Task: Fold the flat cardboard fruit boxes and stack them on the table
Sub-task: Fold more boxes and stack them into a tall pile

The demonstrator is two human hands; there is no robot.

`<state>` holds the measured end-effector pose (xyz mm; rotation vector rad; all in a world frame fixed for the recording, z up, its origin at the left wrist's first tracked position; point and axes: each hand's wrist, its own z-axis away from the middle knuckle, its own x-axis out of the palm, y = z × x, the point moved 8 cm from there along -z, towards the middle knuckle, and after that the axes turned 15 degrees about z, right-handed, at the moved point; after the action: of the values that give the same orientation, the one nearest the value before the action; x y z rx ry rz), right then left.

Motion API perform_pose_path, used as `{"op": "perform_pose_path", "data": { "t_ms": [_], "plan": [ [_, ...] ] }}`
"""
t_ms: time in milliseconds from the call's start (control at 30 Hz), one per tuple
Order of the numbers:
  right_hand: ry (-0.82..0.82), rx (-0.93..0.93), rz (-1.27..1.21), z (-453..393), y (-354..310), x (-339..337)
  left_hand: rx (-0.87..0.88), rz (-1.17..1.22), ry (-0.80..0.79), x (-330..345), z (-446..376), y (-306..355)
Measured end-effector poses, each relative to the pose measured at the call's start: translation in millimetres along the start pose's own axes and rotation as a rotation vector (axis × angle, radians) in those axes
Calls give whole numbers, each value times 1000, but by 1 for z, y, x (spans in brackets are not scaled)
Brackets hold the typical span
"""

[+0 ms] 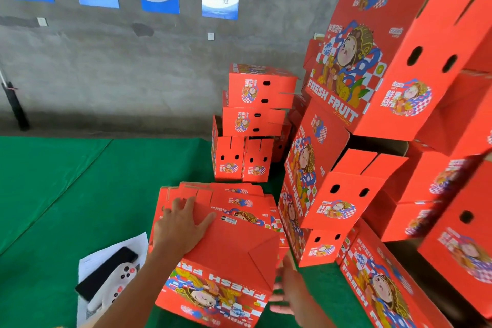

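Observation:
A red fruit box point(226, 261) printed "FRESH FRUIT" sits half folded in front of me on the green table point(66, 194). My left hand point(178, 226) lies flat on its top panel, fingers spread and pressing down. My right hand point(290, 290) is at the box's right end with straight fingers against the side flap. Under and behind the box lies a pile of flat unfolded boxes point(239, 197). Folded boxes stand stacked at the back point(255, 120) and tower high on the right point(372, 66).
A white game controller point(117, 285) and a black phone point(106, 271) lie on a white sheet at the near left. The grey concrete wall point(106, 61) with several posters runs behind the table. Green cloth stretches to the left.

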<state>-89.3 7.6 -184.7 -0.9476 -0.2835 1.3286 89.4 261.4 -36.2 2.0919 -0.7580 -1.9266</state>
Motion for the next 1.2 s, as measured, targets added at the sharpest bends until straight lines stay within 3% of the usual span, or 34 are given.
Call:
{"op": "perform_pose_path", "data": {
  "t_ms": [267, 400, 567, 767, 1000, 1100, 1200],
  "plan": [
    [-164, 203, 55, 15, 26, 31, 4, 36, 5, -8, 13, -2],
    [-228, 256, -45, 33, 28, 43, -10, 65, 6, -17, 21, -9],
    [-243, 187, -51, 46, 0, 41, -54, 134, 56, -46, 20, -21],
    [-262, -125, -148, 65, -101, 39, -59, 233, 258, -130, -4, -26],
    [-81, -665, -146, 112, -259, 10, -3, 588, 482, -214, -30, -15],
    [28, -881, -70, 140, -312, 2, 46, 816, 475, -230, -45, 2],
    [125, -1039, 1, 160, -353, 6, 197, 1168, 314, -230, -66, 45]
  ]
}}
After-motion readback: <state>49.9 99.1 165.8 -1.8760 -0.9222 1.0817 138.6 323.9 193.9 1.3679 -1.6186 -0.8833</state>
